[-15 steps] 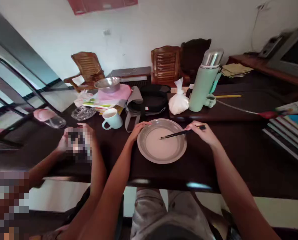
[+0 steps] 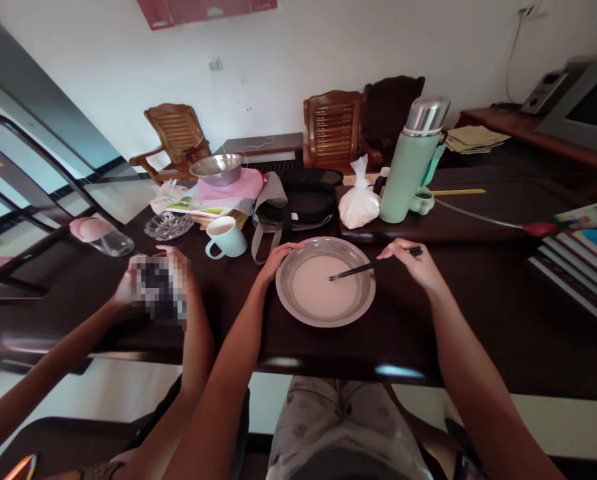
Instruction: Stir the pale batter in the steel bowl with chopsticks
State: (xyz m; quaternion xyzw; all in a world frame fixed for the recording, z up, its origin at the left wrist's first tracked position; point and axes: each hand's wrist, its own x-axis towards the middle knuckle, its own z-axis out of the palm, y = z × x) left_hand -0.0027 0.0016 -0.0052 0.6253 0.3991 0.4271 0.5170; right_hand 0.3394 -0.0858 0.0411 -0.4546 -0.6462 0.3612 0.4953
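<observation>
Chopsticks, tips blurred over batter

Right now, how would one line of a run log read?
left hand on metal dish rim | right hand holds chopsticks, tips in pale liquid | mug behind

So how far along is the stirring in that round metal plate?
Done: the round metal plate already holds a smooth, pale liquid batter. In hand: the left hand steadies the rim, and the right hand holds dark chopsticks with their tips in the batter. Left: cannot tell if it is fully mixed; the knotted white plastic bag sits behind, untouched.
</observation>
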